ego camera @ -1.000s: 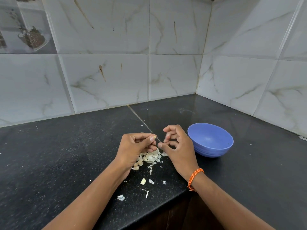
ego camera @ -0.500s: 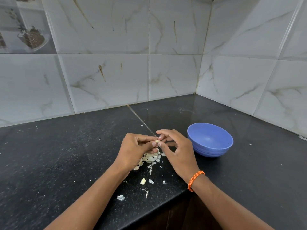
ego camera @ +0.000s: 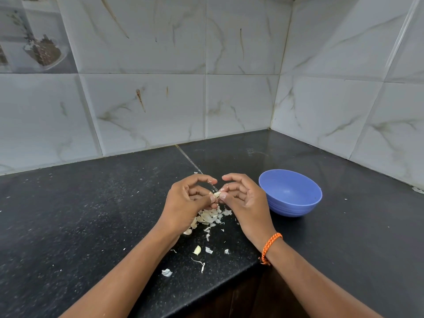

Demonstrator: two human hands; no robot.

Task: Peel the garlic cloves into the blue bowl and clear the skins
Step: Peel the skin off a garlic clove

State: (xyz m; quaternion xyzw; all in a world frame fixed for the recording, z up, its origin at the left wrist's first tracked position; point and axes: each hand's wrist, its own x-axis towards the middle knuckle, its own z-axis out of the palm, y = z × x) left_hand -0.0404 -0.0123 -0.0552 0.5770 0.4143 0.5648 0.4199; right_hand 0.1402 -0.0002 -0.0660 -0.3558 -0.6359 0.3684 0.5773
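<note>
A black stone counter (ego camera: 68,214) meets marbled wall tiles (ego camera: 146,104) in a corner. The left hand (ego camera: 185,203) and right hand (ego camera: 243,198) pinch one garlic clove (ego camera: 216,194) between thumbs and fingertips — just above a heap of skins (ego camera: 210,216). At three o'clock of the hands sits the blue bowl (ego camera: 290,192); its inside looks bare.
</note>
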